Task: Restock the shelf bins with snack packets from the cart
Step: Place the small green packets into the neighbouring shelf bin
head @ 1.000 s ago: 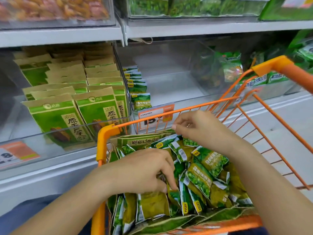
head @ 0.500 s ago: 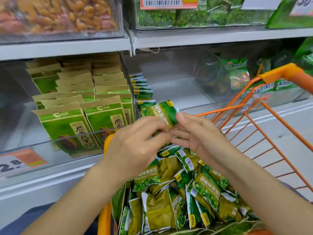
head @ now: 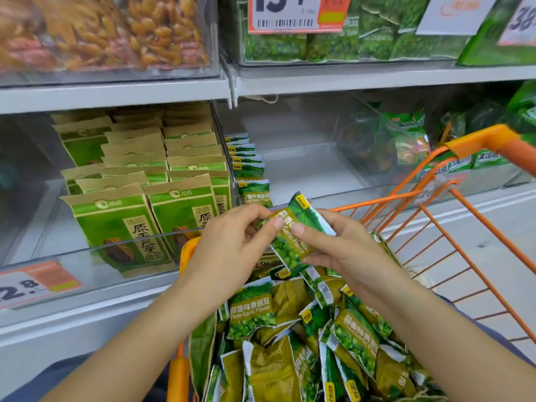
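A green garlic-pea snack packet (head: 298,221) is held up above the orange cart (head: 475,146), tilted, between both hands. My left hand (head: 232,250) pinches its left side with thumb and fingers. My right hand (head: 339,245) grips its right side, thumb on the front. Below them the cart holds a heap of several more green pea packets (head: 304,338). Just behind the hands is a clear shelf bin (head: 304,169) with a short row of the same pea packets (head: 249,175) standing along its left wall.
Left of that bin, a clear bin holds several rows of green-and-brown seed bags (head: 130,204). Another bin with green packs (head: 406,140) stands to the right. The upper shelf (head: 377,79) carries bins of nuts and green packs, with price tags on the shelf edges.
Both hands came up out of the cart with one pea packet and now hold it in front of the bin, turned more upright than half a second ago. The view shifted upward.
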